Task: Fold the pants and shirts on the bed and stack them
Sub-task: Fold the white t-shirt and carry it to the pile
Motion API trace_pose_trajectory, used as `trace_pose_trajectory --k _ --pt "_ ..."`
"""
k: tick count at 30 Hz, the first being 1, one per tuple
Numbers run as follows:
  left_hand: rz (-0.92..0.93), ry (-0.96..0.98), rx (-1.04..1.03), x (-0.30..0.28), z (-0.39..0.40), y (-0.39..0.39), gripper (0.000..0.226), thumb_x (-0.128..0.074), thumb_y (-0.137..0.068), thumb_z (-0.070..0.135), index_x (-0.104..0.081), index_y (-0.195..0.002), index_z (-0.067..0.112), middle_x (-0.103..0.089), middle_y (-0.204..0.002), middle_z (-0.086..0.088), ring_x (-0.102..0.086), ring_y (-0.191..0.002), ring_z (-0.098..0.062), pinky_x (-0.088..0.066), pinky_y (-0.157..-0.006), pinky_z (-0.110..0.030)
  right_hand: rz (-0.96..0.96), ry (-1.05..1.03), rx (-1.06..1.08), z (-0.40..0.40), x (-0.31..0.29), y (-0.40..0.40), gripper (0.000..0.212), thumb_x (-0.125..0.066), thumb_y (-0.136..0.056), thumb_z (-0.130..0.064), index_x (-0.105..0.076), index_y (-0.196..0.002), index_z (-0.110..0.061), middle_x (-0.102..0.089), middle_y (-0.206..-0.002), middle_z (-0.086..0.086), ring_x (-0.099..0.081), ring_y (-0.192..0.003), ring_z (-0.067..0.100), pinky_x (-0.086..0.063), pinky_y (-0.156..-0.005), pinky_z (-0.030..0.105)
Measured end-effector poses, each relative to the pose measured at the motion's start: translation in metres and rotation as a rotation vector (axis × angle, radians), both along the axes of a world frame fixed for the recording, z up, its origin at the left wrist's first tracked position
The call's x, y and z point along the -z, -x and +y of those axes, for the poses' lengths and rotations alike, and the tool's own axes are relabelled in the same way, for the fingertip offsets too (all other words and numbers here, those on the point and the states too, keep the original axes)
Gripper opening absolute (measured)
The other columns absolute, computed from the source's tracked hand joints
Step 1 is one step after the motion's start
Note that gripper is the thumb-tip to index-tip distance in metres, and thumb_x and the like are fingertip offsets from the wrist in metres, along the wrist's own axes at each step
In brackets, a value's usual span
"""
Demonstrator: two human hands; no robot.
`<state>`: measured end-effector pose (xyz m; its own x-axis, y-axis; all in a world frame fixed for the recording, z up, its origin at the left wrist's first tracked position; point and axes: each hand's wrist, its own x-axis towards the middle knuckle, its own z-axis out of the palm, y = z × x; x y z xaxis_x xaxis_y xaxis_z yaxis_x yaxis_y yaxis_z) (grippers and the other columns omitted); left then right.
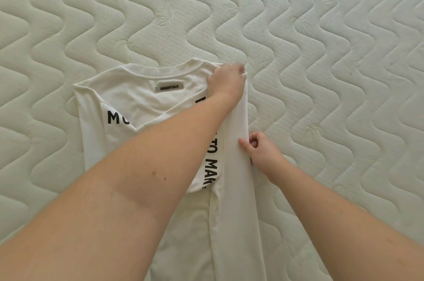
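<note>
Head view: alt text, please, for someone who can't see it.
Two bare hands fold a white shirt on a quilted mattress: left hand grips the far shoulder, right hand pinches the folded-in sleeve edge.

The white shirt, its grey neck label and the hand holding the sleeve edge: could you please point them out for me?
white shirt (137, 99), head view, on the back panel below the collar.
grey neck label (169, 87), head view, on its middle.
right hand (261, 149), head view, on its back.

Bare quilted mattress (321, 28) lies open from nine through twelve to three o'clock. White shirt (142, 101) occupies centre to six o'clock, both forearms crossing above it.
</note>
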<state>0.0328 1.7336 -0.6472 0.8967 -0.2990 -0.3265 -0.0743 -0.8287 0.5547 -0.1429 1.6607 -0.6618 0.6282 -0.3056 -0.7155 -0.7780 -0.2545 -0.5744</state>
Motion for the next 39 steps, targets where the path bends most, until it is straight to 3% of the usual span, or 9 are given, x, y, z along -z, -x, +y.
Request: trace_pose_trajectory --k 2,6,11,16,20,25,32,35,39 --pt "-0.027 0.021 -0.021 -0.005 0.009 -0.001 0.037 -0.046 -0.1 0.033 -0.051 -0.136 0.027 -0.057 -0.129 -0.003 -0.048 -0.123 -0.024 -0.037 -0.1 -0.041 -0.001 0.0 0.0 0.0 0.0 0.0 0.024 -0.061 -0.094 -0.042 -0.054 -0.1 -0.02 -0.054 -0.08 -0.007 -0.051 -0.068 0.011 -0.041 -0.064 0.027" --pt "-0.113 0.028 -0.09 -0.017 0.059 0.002 0.029 -0.053 -0.095 0.034 -0.058 -0.122 0.022 -0.062 -0.118 -0.003 -0.054 -0.116 -0.025 -0.043 -0.097 -0.044 -0.009 0.006 -0.01 0.001 0.0 0.0 0.026 -0.062 -0.094 -0.04 -0.054 -0.105 -0.017 -0.053 -0.08 -0.006 -0.051 -0.07 0.013 -0.045 -0.072 0.032" --pt "0.053 -0.401 -0.127 -0.021 0.141 0.029 0.048 -0.057 -0.085 0.066 -0.06 -0.111 0.025 -0.059 -0.12 -0.004 -0.05 -0.119 -0.031 -0.036 -0.096 -0.046 -0.016 0.051 -0.032 0.002 0.002 0.0 0.026 -0.063 -0.093 -0.038 -0.054 -0.106 -0.017 -0.053 -0.08 -0.006 -0.051 -0.07 0.011 -0.04 -0.064 0.029" --pt "0.21 -0.551 -0.166 -0.029 0.172 0.053 0.049 -0.066 -0.08 0.061 -0.063 -0.113 0.025 -0.056 -0.125 -0.008 -0.044 -0.125 -0.031 -0.03 -0.103 -0.049 -0.007 0.096 -0.045 0.005 0.001 -0.002 0.027 -0.063 -0.093 -0.039 -0.052 -0.104 -0.018 -0.054 -0.082 -0.006 -0.052 -0.072 0.01 -0.038 -0.06 0.027" --pt "0.132 -0.236 -0.288 -0.047 0.176 0.069 0.012 -0.064 -0.085 0.027 -0.06 -0.096 0.024 -0.065 -0.105 -0.001 -0.058 -0.106 -0.028 -0.042 -0.094 -0.04 -0.009 0.109 -0.05 0.007 -0.002 -0.001 0.029 -0.064 -0.093 -0.038 -0.051 -0.107 -0.017 -0.051 -0.082 -0.006 -0.05 -0.074 0.012 -0.037 -0.06 0.028" --pt "-0.186 -0.02 -0.135 -0.07 0.137 0.103 0.015 -0.056 -0.089 0.013 -0.066 -0.097 0.017 -0.064 -0.099 -0.003 -0.06 -0.091 -0.027 -0.038 -0.068 -0.031 -0.018 0.069 -0.023 0.007 -0.004 0.0 0.031 -0.064 -0.093 -0.035 -0.051 -0.113 -0.015 -0.051 -0.083 -0.006 -0.052 -0.083 0.018 -0.041 -0.075 0.032" --pt "0.124 0.085 0.23 -0.057 0.104 0.162 0.043 -0.065 -0.092 0.029 -0.057 -0.133 0.018 -0.065 -0.125 -0.002 -0.058 -0.115 -0.018 -0.042 -0.094 -0.029 0.006 0.015 0.0 0.007 -0.015 -0.001 0.039 -0.057 -0.097 -0.038 -0.052 -0.123 -0.009 -0.059 -0.097 0.002 -0.055 -0.083 0.019 -0.047 -0.073 0.031" --pt "0.021 0.068 0.159 -0.047 0.124 0.173 0.035 -0.058 -0.096 0.034 -0.06 -0.127 0.017 -0.065 -0.119 -0.001 -0.058 -0.112 -0.02 -0.043 -0.093 -0.034 0.002 0.143 0.006 0.013 -0.022 0.0 0.041 -0.052 -0.098 -0.044 -0.056 -0.118 -0.009 -0.064 -0.11 0.009 -0.06 -0.098 0.028 -0.049 -0.088 0.04" --pt "-0.116 -0.04 -0.002 -0.032 0.149 0.164 0.039 -0.058 -0.095 0.03 -0.056 -0.132 0.016 -0.057 -0.125 -0.004 -0.051 -0.115 -0.026 -0.038 -0.098 -0.036 -0.378 0.454 -0.011 0.04 -0.033 -0.003 0.03 -0.055 -0.096 -0.034 -0.054 -0.115 -0.011 -0.057 -0.102 0.005 -0.055 -0.098 0.026 -0.045 -0.092 0.045"
